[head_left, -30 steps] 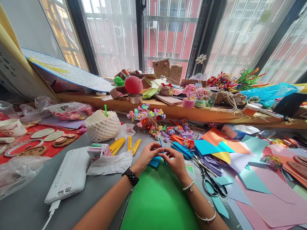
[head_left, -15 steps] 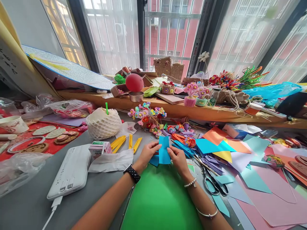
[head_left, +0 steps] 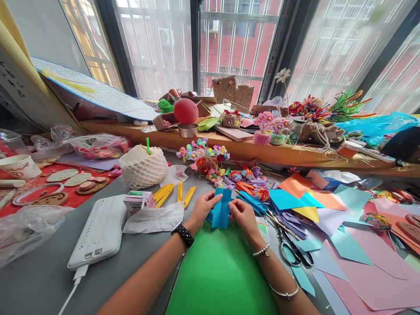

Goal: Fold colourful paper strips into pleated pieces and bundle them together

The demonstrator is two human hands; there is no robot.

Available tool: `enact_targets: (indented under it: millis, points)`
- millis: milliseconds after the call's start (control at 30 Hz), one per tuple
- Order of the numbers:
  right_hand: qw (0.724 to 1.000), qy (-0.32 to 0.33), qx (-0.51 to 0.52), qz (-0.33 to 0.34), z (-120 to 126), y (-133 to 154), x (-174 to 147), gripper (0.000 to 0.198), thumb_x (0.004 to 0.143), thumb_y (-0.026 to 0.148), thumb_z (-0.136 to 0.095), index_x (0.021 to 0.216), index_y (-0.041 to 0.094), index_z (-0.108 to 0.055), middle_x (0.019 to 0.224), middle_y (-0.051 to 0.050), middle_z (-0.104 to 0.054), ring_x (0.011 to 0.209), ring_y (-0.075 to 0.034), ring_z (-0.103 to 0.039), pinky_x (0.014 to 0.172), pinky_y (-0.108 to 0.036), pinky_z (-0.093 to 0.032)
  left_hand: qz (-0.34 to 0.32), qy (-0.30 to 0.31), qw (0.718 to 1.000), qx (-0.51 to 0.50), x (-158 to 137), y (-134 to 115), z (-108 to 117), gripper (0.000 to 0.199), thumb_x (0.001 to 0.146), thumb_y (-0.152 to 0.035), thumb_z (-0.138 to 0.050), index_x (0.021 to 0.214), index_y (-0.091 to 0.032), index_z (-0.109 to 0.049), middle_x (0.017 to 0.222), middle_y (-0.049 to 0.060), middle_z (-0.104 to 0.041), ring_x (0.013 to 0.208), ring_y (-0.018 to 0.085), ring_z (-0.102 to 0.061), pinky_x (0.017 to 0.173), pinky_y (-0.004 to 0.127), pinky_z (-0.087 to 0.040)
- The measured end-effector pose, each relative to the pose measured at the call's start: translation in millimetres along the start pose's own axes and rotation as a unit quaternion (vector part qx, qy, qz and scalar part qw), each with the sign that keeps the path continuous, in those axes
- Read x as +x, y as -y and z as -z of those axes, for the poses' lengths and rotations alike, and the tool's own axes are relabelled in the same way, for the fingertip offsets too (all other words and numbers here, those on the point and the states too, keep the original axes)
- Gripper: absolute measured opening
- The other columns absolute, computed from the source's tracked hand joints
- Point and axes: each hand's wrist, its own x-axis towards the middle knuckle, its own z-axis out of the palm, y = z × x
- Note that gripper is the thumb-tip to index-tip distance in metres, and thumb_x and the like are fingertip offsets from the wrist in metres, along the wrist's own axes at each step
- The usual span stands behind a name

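A small creased piece of blue paper (head_left: 222, 209) is held up over the far end of a green mat (head_left: 223, 271). My left hand (head_left: 204, 209), with a black dotted watch strap at the wrist, pinches its left edge. On the right edge, my right hand (head_left: 244, 215) has closed its thumb and fingers. Vertical fold lines run down the paper. Another bit of blue paper is partly hidden behind my left fingers. Folded yellow paper strips (head_left: 163, 194) lie left of my hands. Blue folded strips (head_left: 252, 201) lie just beyond my right hand.
Scissors (head_left: 290, 249) and coloured paper sheets (head_left: 370, 271) spread over the right side. A white power bank (head_left: 98, 232), a drink carton (head_left: 139, 200) and a netted coconut (head_left: 143, 167) stand left. Crocheted flowers (head_left: 205, 157) sit ahead, below a wooden ledge (head_left: 243, 151) loaded with crafts.
The blue paper has turned and tilted a little between my fingers, and its folds now show more clearly. Both hands keep their grip. The whole view has shifted slightly.
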Motion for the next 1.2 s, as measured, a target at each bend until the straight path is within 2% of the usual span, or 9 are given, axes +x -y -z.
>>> enact_targets:
  millis: [200,400,600,733,933,1100,1200]
  points:
    - [0.993,-0.08,-0.067,0.052,0.3,1.5,-2.7,0.03,0.068,0.036,-0.052,0.087,0.014,-0.054,0.062,-0.002,-0.054,0.054,-0.014,-0.051,0.049,-0.025,-0.043,-0.013,0.03,0.999,-0.005,-1.4,1.3,-1.9,0.032,0.059,-0.038,-0.06,0.078,-0.012,-0.057,0.071,0.003,-0.059,0.062,0.013,-0.051,0.058,0.022,-0.042]
    - [0.971,-0.085,-0.165,0.151,0.4,7.3,-7.5,0.03,0.076,0.027,-0.044,0.103,0.018,-0.053,0.068,-0.002,-0.052,0.057,-0.013,-0.048,0.057,-0.025,-0.041,-0.008,0.001,1.0,0.021,-1.7,1.0,-2.9,0.033,0.058,-0.042,-0.059,0.072,-0.012,-0.057,0.06,-0.001,-0.055,0.05,0.008,-0.045,0.046,0.018,-0.035]
    - [0.95,-0.065,-0.232,0.198,0.1,8.3,-10.0,0.031,0.078,0.021,-0.039,0.106,0.024,-0.053,0.075,-0.004,-0.051,0.066,-0.014,-0.049,0.06,-0.024,-0.04,0.0,-0.006,1.0,-0.005,-0.9,3.4,-1.9,0.034,0.057,-0.043,-0.06,0.072,-0.013,-0.058,0.057,-0.003,-0.052,0.048,0.006,-0.042,0.045,0.018,-0.032]
    - [0.947,-0.043,-0.233,0.217,0.5,7.4,-9.6,0.036,0.076,0.014,-0.039,0.108,0.025,-0.051,0.091,-0.004,-0.054,0.082,-0.016,-0.05,0.073,-0.026,-0.04,0.005,-0.007,1.0,-0.027,-2.2,1.4,-2.8,0.035,0.059,-0.042,-0.059,0.078,-0.013,-0.06,0.059,-0.002,-0.052,0.049,0.006,-0.043,0.046,0.017,-0.033]
    - [0.95,-0.024,-0.228,0.213,1.6,5.3,-8.1,0.042,0.073,0.009,-0.037,0.108,0.026,-0.051,0.098,-0.003,-0.055,0.089,-0.016,-0.05,0.079,-0.029,-0.039,0.0,0.001,0.999,-0.043,-3.4,0.8,-3.0,0.037,0.057,-0.041,-0.061,0.083,-0.013,-0.06,0.065,0.0,-0.057,0.054,0.008,-0.048,0.05,0.019,-0.037]
    - [0.955,-0.026,-0.21,0.207,0.7,6.4,-7.7,0.041,0.071,0.008,-0.038,0.106,0.025,-0.053,0.098,-0.003,-0.055,0.089,-0.016,-0.05,0.08,-0.028,-0.039,0.003,0.007,0.997,-0.076,-1.2,4.6,-1.4,0.036,0.057,-0.035,-0.064,0.084,-0.013,-0.059,0.073,0.002,-0.061,0.061,0.011,-0.053,0.057,0.021,-0.041]
    - [0.964,-0.024,-0.175,0.198,0.4,9.0,-7.6,0.036,0.073,0.011,-0.039,0.103,0.023,-0.055,0.095,-0.004,-0.055,0.085,-0.015,-0.051,0.072,-0.025,-0.042,0.01,0.007,0.996,-0.086,-0.4,5.6,-1.3,0.037,0.056,-0.034,-0.065,0.085,-0.012,-0.058,0.079,0.004,-0.061,0.067,0.014,-0.054,0.062,0.025,-0.043]
